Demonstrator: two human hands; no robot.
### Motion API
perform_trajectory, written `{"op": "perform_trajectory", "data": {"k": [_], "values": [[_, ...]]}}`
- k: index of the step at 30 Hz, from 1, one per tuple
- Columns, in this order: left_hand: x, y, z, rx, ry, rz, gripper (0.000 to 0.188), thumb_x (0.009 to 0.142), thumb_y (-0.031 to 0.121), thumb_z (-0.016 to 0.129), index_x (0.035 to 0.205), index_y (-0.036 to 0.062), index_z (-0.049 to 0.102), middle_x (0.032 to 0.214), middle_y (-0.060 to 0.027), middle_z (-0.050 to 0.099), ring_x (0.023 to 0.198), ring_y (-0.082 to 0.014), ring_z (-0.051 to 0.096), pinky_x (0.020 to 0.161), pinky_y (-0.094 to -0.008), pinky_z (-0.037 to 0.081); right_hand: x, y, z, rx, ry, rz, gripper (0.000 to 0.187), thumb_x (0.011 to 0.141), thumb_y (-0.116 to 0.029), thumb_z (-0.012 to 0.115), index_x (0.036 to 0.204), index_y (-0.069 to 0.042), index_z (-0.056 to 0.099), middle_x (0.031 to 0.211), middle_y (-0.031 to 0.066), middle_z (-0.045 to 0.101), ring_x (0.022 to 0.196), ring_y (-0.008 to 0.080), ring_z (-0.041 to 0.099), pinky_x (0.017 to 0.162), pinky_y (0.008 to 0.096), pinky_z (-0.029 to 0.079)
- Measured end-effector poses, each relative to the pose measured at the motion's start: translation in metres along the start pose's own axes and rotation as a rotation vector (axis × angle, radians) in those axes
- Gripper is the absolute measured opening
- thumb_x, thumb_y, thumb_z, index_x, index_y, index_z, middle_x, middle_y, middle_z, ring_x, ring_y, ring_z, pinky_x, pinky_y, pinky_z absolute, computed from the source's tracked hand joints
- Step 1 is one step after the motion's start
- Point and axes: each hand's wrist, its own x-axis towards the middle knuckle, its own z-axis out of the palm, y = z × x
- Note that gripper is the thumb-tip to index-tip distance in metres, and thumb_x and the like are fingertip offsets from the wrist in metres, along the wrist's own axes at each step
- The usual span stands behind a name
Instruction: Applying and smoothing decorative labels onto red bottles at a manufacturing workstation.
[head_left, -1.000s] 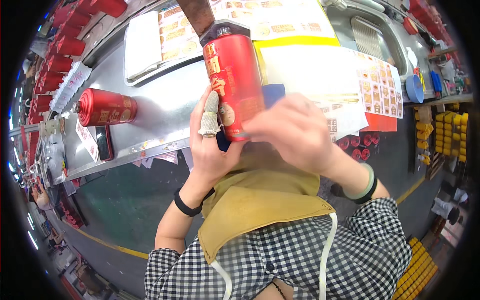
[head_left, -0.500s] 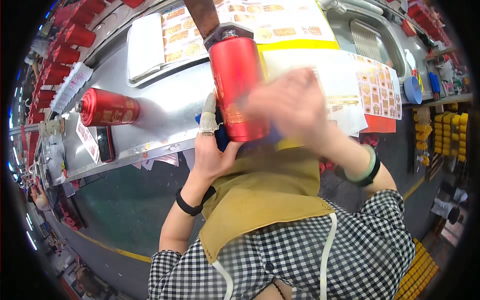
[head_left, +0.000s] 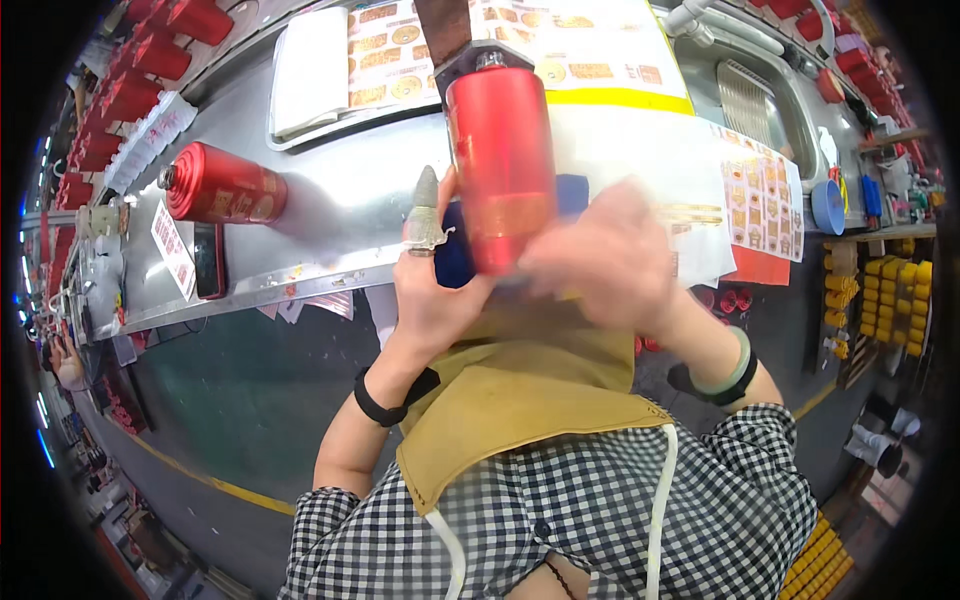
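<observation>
Red bottle [head_left: 503, 150], held over the counter's near edge, lies lengthwise at the centre — one neck pointing away from the person, set at one metal bracket [head_left: 447, 72]. Two hands attend it. The left hand [head_left: 437, 295] has its fingers half curled along the bottle's left side and its thumb at the near end, keeping a light hold; one finger wears a pale fabric covering [head_left: 424, 195]. The right hand [head_left: 605, 255] is by the bottle's lower right side, fingers bent but blurred — whether they grip anything, I cannot tell. One black band [head_left: 378, 400] circles the left wrist; one pale green bangle [head_left: 728, 367] and one black strap [head_left: 741, 385] circle the right. A second red bottle [head_left: 228, 187] lies on the steel counter [head_left: 345, 185] to the left, near one phone [head_left: 209, 262] and one printed card [head_left: 173, 250]. Two sticker sheets [head_left: 755, 185] show: one beyond the bracket, one near the single sink [head_left: 735, 55], beside one blue bowl [head_left: 827, 207].
</observation>
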Motion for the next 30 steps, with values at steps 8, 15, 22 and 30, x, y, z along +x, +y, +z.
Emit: {"op": "perform_trajectory", "data": {"k": [8, 15, 22, 30], "values": [[0.000, 0.013, 0.001, 0.031, 0.050, 0.114, 0.086, 0.071, -0.001, 0.085, 0.148, -0.0033, 0.046, 0.146, -0.0186, 0.056, 0.129, -0.0334, 0.056, 0.105, -0.0412, 0.046, -0.013, 0.011, -0.001, -0.144, 0.066, 0.118, 0.026, 0.071, -0.003, 0.079, 0.093, -0.014, 0.076, 0.094, -0.0010, 0.076, 0.078, 0.0179, 0.060, 0.079, 0.0332, 0.043], [-0.010, 0.005, 0.006, 0.102, 0.128, 0.025, 0.083, 0.071, 0.002, 0.086, 0.145, -0.0007, 0.050, 0.149, -0.0165, 0.054, 0.124, -0.0329, 0.058, 0.102, -0.0406, 0.049, -0.048, -0.025, 0.003, 0.009, -0.121, 0.060, 0.026, 0.071, -0.011, 0.078, 0.097, -0.017, 0.076, 0.095, -0.0043, 0.075, 0.077, 0.0110, 0.062, 0.081, 0.0320, 0.039], [-0.018, 0.000, 0.000, 0.489, 0.183, 0.445, 0.036, 0.070, 0.002, 0.087, 0.105, 0.0054, 0.078, 0.137, -0.0130, 0.064, 0.124, -0.0347, 0.058, 0.102, -0.0427, 0.049, -0.036, -0.005, -0.002, -0.108, 0.221, 0.286, 0.029, 0.070, 0.004, 0.076, 0.093, -0.012, 0.076, 0.095, 0.0008, 0.076, 0.077, 0.0195, 0.060, 0.077, 0.0331, 0.043], [-0.025, -0.004, 0.005, 0.470, 0.242, 0.371, 0.038, 0.068, -0.001, 0.087, 0.104, 0.0051, 0.078, 0.125, -0.0123, 0.072, 0.117, -0.0318, 0.063, 0.097, -0.0422, 0.052, -0.060, -0.023, 0.013, -0.038, 0.099, 0.167, 0.023, 0.073, -0.003, 0.074, 0.093, -0.014, 0.077, 0.095, -0.0020, 0.076, 0.082, 0.0159, 0.063, 0.080, 0.0320, 0.042]]}}
